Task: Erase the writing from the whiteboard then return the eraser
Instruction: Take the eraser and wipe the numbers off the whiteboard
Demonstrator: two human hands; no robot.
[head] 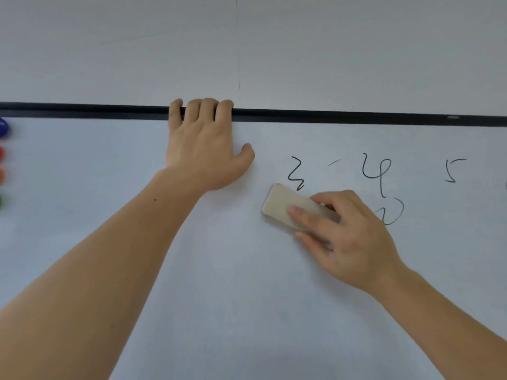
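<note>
The right hand [348, 237] holds the pale, block-shaped felt eraser [285, 207] by its right end, with the thumb on the top edge and the fingers [304, 212] laid over its back, pinching it from both sides. The eraser sits flat against the white whiteboard [192, 270], tilted a little, just below the black squiggle that looks like a three [296, 174]. The left hand [203, 149] is spread flat on the board, well apart from the eraser, and its fingertips curl over the black top frame of the board [356, 116]; it holds nothing and seems to keep the person steady. The eraser looks light and a bit soft, so it should not need a hard squeeze. It will likely slide easily on the smooth board, so I think a firm push into the board matters more than a tight grip. The best place to hold it seems to be across the long sides near the middle, so it stays flat and does not tip. More black writing is left to the right: a four [374, 171], a curly mark [392, 212] under it beside the right hand, a five [454, 171], and a faint short streak [333, 162]. At the far left edge are blurry coloured blobs [3, 128], maybe magnets; I cannot tell for sure.
</note>
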